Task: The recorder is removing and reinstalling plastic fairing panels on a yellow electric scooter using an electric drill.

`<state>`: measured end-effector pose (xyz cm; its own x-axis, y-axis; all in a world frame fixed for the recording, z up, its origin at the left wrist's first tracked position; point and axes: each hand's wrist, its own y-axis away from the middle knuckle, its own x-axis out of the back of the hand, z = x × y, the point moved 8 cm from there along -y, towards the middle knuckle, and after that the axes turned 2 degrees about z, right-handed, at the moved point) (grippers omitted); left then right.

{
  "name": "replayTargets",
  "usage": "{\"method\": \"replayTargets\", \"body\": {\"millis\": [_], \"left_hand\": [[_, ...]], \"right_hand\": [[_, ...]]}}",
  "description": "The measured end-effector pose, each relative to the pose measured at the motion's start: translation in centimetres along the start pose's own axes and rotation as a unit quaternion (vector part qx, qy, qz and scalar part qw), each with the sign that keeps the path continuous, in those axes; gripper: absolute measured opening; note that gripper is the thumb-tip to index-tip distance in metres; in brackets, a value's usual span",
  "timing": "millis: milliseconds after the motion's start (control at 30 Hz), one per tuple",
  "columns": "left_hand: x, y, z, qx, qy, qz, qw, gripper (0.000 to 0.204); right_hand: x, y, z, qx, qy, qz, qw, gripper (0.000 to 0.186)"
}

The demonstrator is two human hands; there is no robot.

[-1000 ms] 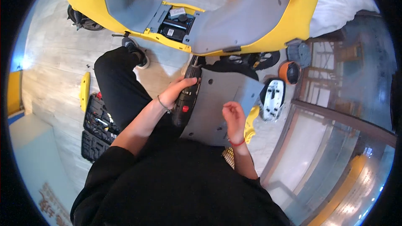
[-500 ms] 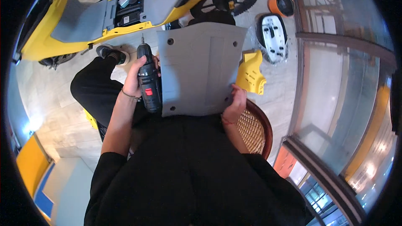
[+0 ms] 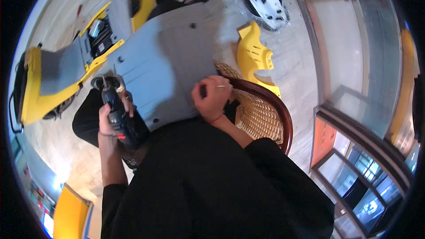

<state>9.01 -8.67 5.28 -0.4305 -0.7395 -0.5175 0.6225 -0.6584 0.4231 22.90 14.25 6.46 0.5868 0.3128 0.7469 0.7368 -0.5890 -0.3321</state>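
A black cordless drill (image 3: 119, 117) with a thin bit is gripped in my left hand (image 3: 106, 117), its tip pointing away from me beside a grey panel (image 3: 155, 71). This wide plastic panel lies across my lap, with dark holes near its corners. Curled into a loose fist, my right hand (image 3: 213, 98) is over the panel's right edge. A thin pale line shows at its fingers; I cannot make out whether it is a ring or a held piece.
A yellow and grey scooter (image 3: 57, 68) stands at the left with its compartment uncovered. To my right are a woven chair (image 3: 259, 119), a yellow plastic part (image 3: 254, 55) and a white and black seat-like part (image 3: 264, 2) on the floor. Glass panels (image 3: 354, 53) line the far right.
The view has swung right, so the scooter sits farther left. The panel is tilted in view. My right hand has left its lower right edge and curled up above it; the left still holds the drill.
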Motion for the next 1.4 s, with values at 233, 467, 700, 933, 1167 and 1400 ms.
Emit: {"method": "replayTargets", "body": {"millis": [233, 467, 700, 933, 1167, 1400], "left_hand": [[0.4, 1.2, 0.5, 0.084, -0.103, 0.072, 0.988, 0.049], [1.9, 0.7, 1.2, 0.096, -0.186, 0.108, 0.972, 0.049], [5.9, 2.0, 2.3, 0.101, -0.215, 0.118, 0.964, 0.054], [5.4, 0.7, 2.4, 0.087, -0.242, 0.095, 0.962, 0.054], [4.3, 0.1, 1.8, 0.087, -0.21, 0.137, 0.964, 0.05], [3.5, -0.6, 1.1, 0.08, -0.178, 0.057, 0.979, 0.053]], "right_hand": [[0.0, -0.5, -3.6, 0.073, -0.158, -0.04, 0.984, 0.017], [6.1, 8.9, 3.4, -0.259, -0.228, -0.253, 0.904, 0.014], [8.9, 26.6, 14.5, -0.618, -0.03, -0.18, 0.764, 0.023], [8.2, 29.7, 16.2, -0.59, 0.165, -0.208, 0.762, 0.036], [5.1, 25.9, 18.4, -0.466, 0.219, -0.287, 0.808, 0.035], [3.7, 24.7, 18.8, -0.401, 0.224, -0.324, 0.827, 0.026]]}}
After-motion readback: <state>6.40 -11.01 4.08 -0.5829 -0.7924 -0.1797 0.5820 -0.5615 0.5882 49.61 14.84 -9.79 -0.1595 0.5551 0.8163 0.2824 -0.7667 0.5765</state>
